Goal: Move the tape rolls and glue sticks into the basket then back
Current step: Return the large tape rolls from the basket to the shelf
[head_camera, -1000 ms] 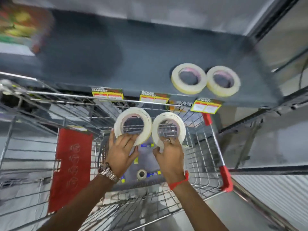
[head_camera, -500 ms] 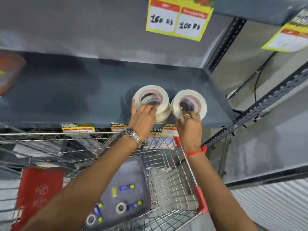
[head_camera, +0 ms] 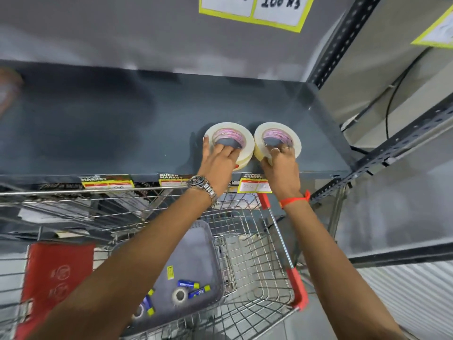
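In the wire cart (head_camera: 257, 253) at near left, the grey basket (head_camera: 196, 246) holds blue-and-yellow glue sticks (head_camera: 187, 283) and a small tape roll (head_camera: 179, 295). On the dark shelf (head_camera: 98, 123) beyond, the left hand (head_camera: 218, 160) grips the left stack of tape rolls (head_camera: 230, 138), fingers hooked into its core. Just right, the right hand (head_camera: 282, 165) pinches the right tape stack (head_camera: 278, 137) the same way.

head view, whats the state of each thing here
left tape stack: two rolls stacked on the shelf, left hand gripping it
right tape stack: on the shelf, right hand gripping it
basket: in the cart, holding glue sticks and small tape rolls
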{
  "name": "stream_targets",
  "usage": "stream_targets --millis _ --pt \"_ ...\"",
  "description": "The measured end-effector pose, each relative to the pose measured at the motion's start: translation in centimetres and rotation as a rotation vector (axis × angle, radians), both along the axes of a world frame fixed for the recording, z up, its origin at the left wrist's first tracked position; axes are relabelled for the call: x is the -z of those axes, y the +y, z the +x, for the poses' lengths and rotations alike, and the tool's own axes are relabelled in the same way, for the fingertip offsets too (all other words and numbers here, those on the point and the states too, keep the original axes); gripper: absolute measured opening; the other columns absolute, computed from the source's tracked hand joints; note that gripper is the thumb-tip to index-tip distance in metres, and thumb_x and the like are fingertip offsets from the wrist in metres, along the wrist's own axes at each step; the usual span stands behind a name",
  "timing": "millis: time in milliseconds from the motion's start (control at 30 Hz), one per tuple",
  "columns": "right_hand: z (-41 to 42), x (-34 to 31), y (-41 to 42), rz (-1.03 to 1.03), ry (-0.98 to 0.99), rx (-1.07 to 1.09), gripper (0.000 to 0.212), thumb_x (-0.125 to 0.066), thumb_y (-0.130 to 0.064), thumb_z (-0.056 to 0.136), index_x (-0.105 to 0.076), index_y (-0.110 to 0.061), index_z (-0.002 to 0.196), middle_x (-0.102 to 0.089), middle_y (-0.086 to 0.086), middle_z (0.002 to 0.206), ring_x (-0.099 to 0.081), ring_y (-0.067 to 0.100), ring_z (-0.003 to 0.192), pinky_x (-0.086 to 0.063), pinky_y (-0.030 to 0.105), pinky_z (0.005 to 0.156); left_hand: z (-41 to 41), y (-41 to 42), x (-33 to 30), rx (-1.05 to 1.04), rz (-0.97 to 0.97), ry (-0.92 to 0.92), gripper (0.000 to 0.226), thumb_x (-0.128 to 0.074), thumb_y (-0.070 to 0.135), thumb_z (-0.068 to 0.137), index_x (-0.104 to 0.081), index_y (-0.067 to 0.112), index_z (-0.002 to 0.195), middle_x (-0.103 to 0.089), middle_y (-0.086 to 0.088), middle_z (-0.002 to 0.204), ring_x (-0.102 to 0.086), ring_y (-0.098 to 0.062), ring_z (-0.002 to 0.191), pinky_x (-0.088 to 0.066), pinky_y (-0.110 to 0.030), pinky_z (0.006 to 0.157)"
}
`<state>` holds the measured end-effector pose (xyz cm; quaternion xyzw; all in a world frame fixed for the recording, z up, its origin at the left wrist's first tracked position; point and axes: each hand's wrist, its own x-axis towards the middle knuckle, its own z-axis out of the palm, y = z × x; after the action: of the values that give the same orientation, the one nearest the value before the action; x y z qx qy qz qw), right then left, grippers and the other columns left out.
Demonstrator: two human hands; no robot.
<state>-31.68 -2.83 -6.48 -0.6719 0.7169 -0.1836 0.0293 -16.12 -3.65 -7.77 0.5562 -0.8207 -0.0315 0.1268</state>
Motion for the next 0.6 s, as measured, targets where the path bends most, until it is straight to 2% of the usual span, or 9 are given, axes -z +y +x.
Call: stream_targets --millis 200,333,433,500,600 --pt "0.3 0.2 0.1 -0.009 -0.034 0.007 0.036 -0.057 -0.007 0.086 -0.058 0.005 0.120 -0.058 0.027 0.118 -0.049 0.041 0.114 -0.046 0.043 0.094 0.2 0.4 0.3 0.024 0.014 0.021 0.050 -0.050 0.018 0.092 -0.034 0.020 0.139 -0.047 -0.001 0.140 -0.028 -0.022 0.138 0.010 -0.060 0.112" --pt "1.6 0.8 1.7 -0.161 -0.140 -0.005 0.048 -0.060 -0.009 0.083 -0.052 0.001 0.129 -0.053 0.025 0.127 -0.046 0.041 0.118 -0.036 0.040 0.104 1.4 2.0 0.7 -0.048 -0.043 0.137 0.059 -0.050 0.031 0.090 -0.027 0.016 0.142 -0.032 -0.002 0.151 -0.017 -0.021 0.144 0.008 -0.061 0.112" --pt "4.2 2.8 4.7 -0.276 -0.226 -0.078 0.036 -0.061 -0.004 0.080 -0.059 0.001 0.116 -0.058 0.024 0.115 -0.046 0.032 0.109 -0.033 0.031 0.096 4.2 5.2 2.6 -0.139 -0.188 0.262 0.059 -0.054 0.028 0.086 -0.033 0.012 0.139 -0.034 -0.010 0.150 -0.022 -0.030 0.142 -0.001 -0.058 0.112" --pt "6.1 5.3 7.3 -0.226 -0.190 -0.135 0.029 -0.061 -0.002 0.078 -0.061 0.002 0.107 -0.060 0.025 0.105 -0.046 0.032 0.103 -0.032 0.034 0.092 7.2 8.2 5.3 -0.200 -0.197 0.268 0.061 -0.055 0.024 0.083 -0.033 0.010 0.139 -0.035 -0.015 0.149 -0.023 -0.034 0.140 -0.005 -0.057 0.111" --pt "8.5 10.0 10.5 0.096 -0.142 -0.223 0.029 -0.061 -0.005 0.082 -0.062 -0.002 0.111 -0.060 0.023 0.111 -0.052 0.039 0.108 -0.029 0.035 0.097 12.4 13.2 10.5 -0.336 -0.012 0.199 0.062 -0.053 0.018 0.078 -0.037 0.001 0.136 -0.038 -0.024 0.144 -0.030 -0.043 0.136 -0.017 -0.063 0.109"
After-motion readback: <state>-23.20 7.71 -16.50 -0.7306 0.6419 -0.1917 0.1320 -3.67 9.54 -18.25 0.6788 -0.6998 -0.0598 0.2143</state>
